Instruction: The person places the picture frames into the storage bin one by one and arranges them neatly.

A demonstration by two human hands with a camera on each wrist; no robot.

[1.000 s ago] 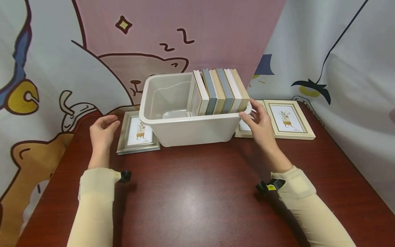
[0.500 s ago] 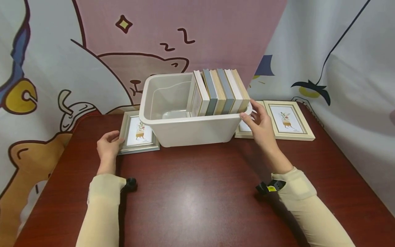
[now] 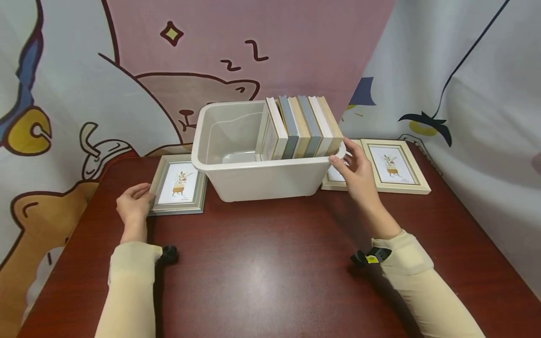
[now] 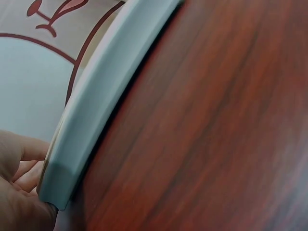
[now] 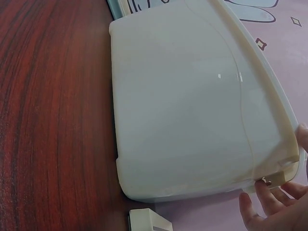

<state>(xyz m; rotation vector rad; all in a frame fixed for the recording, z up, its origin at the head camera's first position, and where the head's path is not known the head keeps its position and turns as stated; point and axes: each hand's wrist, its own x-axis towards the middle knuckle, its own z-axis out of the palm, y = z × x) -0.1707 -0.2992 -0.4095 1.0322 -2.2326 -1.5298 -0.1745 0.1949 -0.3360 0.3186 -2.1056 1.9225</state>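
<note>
A pale plastic bin (image 3: 262,180) stands on the dark red-brown table, with several picture frames (image 3: 301,129) upright side by side in its right half. My right hand (image 3: 359,176) grips the bin's right end, thumb on the rim and fingers under it, as the right wrist view also shows. Left of the bin, a silver picture frame (image 3: 177,185) with a potted-plant print lies face up. My left hand (image 3: 134,204) pinches its left edge near the front corner. In the left wrist view the fingers (image 4: 31,175) touch the end of the frame's side (image 4: 103,91).
To the right of the bin a cream picture frame (image 3: 390,166) lies face up on the table (image 3: 262,263). Another frame (image 3: 336,177) beside it is partly hidden by the bin and my right hand. A cartoon-printed cloth (image 3: 296,47) hangs behind.
My left hand came down and right to the silver picture frame, took hold of its left edge, and slid it left, clear of the bin. The right hand stays on the bin.
</note>
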